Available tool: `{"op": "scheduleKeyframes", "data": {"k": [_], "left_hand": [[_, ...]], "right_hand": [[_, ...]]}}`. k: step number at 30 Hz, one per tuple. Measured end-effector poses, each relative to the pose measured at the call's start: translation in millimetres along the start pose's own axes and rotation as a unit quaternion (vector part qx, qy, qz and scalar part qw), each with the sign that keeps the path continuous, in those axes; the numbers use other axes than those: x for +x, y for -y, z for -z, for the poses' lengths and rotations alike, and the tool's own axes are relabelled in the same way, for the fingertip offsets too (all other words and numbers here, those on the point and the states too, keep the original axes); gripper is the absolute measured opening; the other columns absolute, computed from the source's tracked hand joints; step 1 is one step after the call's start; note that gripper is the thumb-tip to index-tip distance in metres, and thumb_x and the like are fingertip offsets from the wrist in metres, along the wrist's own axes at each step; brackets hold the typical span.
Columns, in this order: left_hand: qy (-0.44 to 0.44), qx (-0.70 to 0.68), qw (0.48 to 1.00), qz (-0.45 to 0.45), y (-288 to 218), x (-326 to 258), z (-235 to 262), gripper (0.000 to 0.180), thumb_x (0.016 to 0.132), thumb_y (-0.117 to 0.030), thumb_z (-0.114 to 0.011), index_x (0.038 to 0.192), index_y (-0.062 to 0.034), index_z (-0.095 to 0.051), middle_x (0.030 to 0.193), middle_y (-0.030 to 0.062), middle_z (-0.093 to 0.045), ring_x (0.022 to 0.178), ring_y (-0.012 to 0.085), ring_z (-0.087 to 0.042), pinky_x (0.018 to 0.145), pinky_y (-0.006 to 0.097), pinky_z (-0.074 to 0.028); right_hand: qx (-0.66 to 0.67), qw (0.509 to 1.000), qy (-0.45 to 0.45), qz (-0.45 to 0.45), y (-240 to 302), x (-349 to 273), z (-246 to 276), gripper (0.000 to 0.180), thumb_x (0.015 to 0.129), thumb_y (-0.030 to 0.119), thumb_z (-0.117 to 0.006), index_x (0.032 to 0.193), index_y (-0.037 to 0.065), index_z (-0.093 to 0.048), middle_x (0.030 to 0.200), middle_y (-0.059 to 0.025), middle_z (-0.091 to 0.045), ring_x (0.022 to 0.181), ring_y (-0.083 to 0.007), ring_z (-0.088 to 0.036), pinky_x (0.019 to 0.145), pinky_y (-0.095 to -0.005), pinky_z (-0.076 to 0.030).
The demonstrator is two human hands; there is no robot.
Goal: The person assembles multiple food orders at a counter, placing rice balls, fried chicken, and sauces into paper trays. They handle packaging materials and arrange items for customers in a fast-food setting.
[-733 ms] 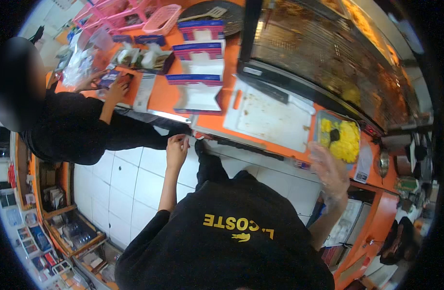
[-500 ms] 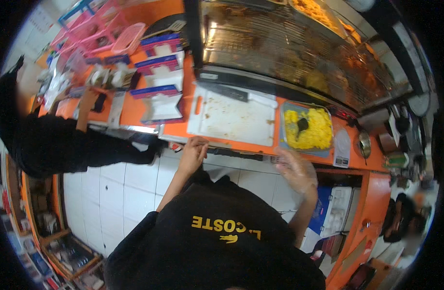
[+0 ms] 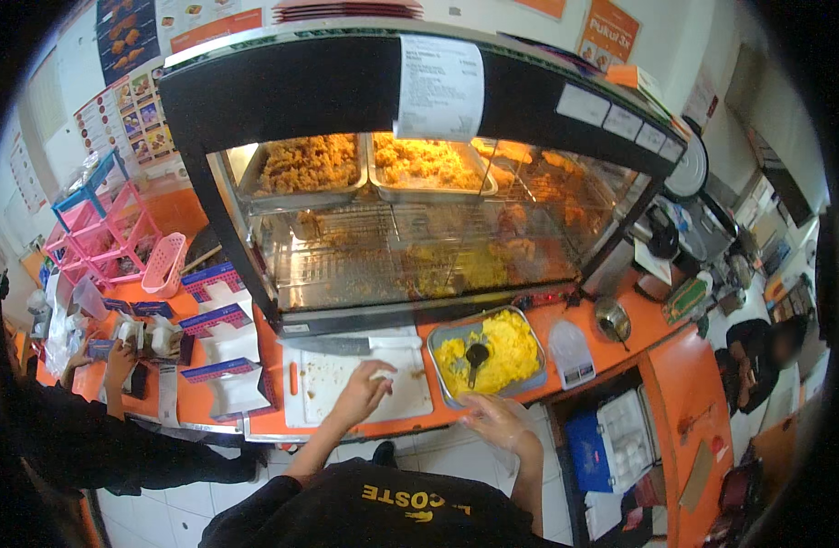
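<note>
My left hand [image 3: 364,391] is over the right half of a white cutting board [image 3: 314,402] with brown crumbs on it. Its fingers are loosely bent and apart, holding nothing. At the near edge of a metal tray [image 3: 434,361] of yellow crumbly food [image 3: 511,345] is my right hand [image 3: 500,424], in a clear plastic glove. Its fingers stretch leftward, with nothing visible in them. A black scoop [image 3: 476,354] rests in the food. Along the board's far edge lies a large knife [image 3: 337,345], its white handle pointing right.
Behind the board stands a heated display case [image 3: 291,320] with trays of fried food. Several open paper boxes [image 3: 223,338] line the counter at left, where a co-worker's hands [image 3: 120,361] handle packages. A metal pot [image 3: 611,315] and clear plastic bags [image 3: 570,347] sit right of the tray.
The view has tilted up, showing more of the display case. My left hand has moved from the counter's near edge to over the board. My right hand has come closer to the tray.
</note>
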State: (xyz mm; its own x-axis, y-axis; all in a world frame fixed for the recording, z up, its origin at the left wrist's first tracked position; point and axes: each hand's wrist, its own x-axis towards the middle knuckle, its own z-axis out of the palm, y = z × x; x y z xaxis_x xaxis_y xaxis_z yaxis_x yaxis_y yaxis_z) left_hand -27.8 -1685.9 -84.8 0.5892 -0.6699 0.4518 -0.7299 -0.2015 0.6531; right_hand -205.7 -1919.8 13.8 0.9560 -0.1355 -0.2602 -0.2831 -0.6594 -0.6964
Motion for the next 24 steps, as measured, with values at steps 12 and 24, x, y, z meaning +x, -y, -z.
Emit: {"op": "scheduleKeyframes", "data": {"k": [12, 24], "left_hand": [[-0.122, 0.248, 0.805, -0.525, -287, 361, 233, 0.031, 0.090, -0.023, -0.056, 0.114, -0.0038, -0.059, 0.119, 0.0160, -0.059, 0.107, 0.0324, -0.058, 0.092, 0.041, -0.044], [0.004, 0.444, 0.868, -0.223, -340, 490, 124, 0.047, 0.095, -0.046, -0.043, 0.127, -0.0130, -0.051, 0.119, 0.0212, -0.057, 0.112, 0.0248, -0.057, 0.094, 0.040, -0.045]], "right_hand": [[0.242, 0.960, -0.091, 0.105, 56, 40, 57, 0.042, 0.086, 0.022, -0.066, 0.124, 0.006, -0.055, 0.117, -0.0059, -0.061, 0.101, -0.0158, -0.059, 0.087, -0.0277, -0.048], [0.077, 0.978, -0.139, 0.132, -19, -5, 60, 0.046, 0.086, 0.034, -0.063, 0.122, 0.007, -0.055, 0.115, -0.0079, -0.062, 0.096, -0.0203, -0.064, 0.084, -0.0328, -0.051]]}}
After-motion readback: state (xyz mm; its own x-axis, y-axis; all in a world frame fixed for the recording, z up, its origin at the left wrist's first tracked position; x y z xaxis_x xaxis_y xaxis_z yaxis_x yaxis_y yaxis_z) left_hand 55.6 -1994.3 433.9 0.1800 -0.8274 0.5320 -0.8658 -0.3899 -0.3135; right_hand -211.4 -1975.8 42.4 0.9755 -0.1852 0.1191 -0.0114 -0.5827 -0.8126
